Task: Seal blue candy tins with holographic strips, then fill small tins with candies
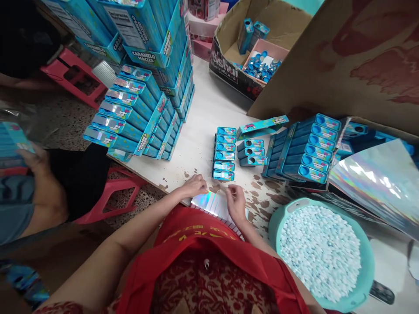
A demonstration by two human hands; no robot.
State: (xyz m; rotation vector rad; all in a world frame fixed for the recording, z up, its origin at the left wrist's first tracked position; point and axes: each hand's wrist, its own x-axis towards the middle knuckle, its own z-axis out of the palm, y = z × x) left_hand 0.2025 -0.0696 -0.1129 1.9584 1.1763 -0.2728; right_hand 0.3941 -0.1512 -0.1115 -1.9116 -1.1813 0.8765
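A shiny rainbow-silver sheet (211, 204), marked into narrow strips, lies at the table's front edge against the red apron. My left hand (195, 185) is closed, fingertips pinched at the sheet's upper left corner. My right hand (236, 201) rests by the sheet's right side, its fingers curled together; what is in them, if anything, is too small to make out. Just beyond my hands stands a row of several blue candy tins (224, 155); the nearest ones carry a shiny strip across the top. Beside it are 3 blue tins (252, 152) with dark round openings.
Stacked blue tins in trays (144, 109) rise at the left; another tray of tins (316, 148) tilts at the right. A teal basin (274, 231) holds pale candies. Behind, a cardboard box (225, 65) contains caps. Another person's hand (36, 159) holds blue packs at far left.
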